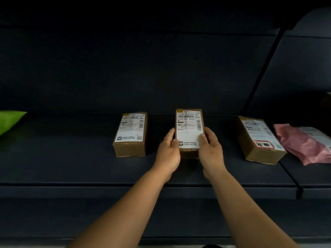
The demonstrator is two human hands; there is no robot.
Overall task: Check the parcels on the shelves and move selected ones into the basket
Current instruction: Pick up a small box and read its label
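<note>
- The left hand (168,149) and the right hand (209,149) both grip the middle carton (189,122), one on each long side, thumbs lying on its white label.
- This carton is above the dark shelf (71,167), tilted toward the person.
- A second carton (130,135) lies to the left of it, a third carton (259,140) to the right.
- A pink bag (304,145) touches the third carton; a green bag (9,120) lies at the far left.

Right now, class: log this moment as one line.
hands: left hand and right hand grip middle box | place: shelf | basket: unseen
</note>
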